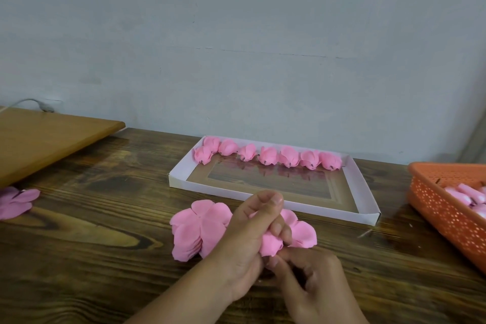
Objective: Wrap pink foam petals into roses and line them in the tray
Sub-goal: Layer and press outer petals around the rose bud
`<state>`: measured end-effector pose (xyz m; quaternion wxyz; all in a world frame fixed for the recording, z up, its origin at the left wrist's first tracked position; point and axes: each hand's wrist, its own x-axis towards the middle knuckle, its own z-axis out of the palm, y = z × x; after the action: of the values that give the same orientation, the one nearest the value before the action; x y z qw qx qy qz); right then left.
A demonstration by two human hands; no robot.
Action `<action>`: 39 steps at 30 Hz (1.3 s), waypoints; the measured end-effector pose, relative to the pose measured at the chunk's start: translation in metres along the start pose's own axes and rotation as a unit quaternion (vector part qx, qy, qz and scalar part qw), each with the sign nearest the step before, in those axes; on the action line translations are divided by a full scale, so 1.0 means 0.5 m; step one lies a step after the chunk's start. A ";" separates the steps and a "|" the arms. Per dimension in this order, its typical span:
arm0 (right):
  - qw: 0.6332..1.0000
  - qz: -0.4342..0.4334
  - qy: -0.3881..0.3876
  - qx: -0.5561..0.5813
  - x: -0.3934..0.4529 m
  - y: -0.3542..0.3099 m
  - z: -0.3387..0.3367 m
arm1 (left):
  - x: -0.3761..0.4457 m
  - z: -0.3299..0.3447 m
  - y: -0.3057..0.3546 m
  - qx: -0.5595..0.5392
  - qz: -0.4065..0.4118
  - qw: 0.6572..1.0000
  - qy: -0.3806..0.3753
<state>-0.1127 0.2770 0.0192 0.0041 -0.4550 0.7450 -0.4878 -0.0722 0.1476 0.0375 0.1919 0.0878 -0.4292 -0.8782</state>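
Observation:
My left hand curls its fingers round a half-wrapped pink foam rose just above the wooden table. My right hand pinches the rose's lower end from below. A stack of flat pink foam petals lies just left of my hands, and another loose petal piece sits right behind them. The white cardboard tray stands beyond, with several finished roses lined along its far side.
An orange perforated basket with pale pink pieces inside stands at the right edge. More pink petals lie at the far left. A light wooden board rests at the back left. A grey wall rises behind the table.

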 end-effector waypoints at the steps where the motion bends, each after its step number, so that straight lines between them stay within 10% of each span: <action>1: 1.000 0.007 -0.007 0.012 0.001 -0.002 0.000 | 0.000 0.001 0.000 -0.014 -0.001 1.000 -0.001; 31: 0.954 0.178 -0.012 0.243 0.009 -0.024 0.008 | -0.014 0.009 0.003 0.094 0.013 0.995 -0.007; 39: 0.716 0.308 -0.128 0.614 0.025 -0.030 -0.018 | -0.022 -0.002 0.023 0.098 -0.028 0.984 -0.148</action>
<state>-0.1140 0.2732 0.0406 0.5277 -0.1560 0.3733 -0.7469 -0.0587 0.1449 0.0457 0.0915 -0.0129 -0.5340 -0.8404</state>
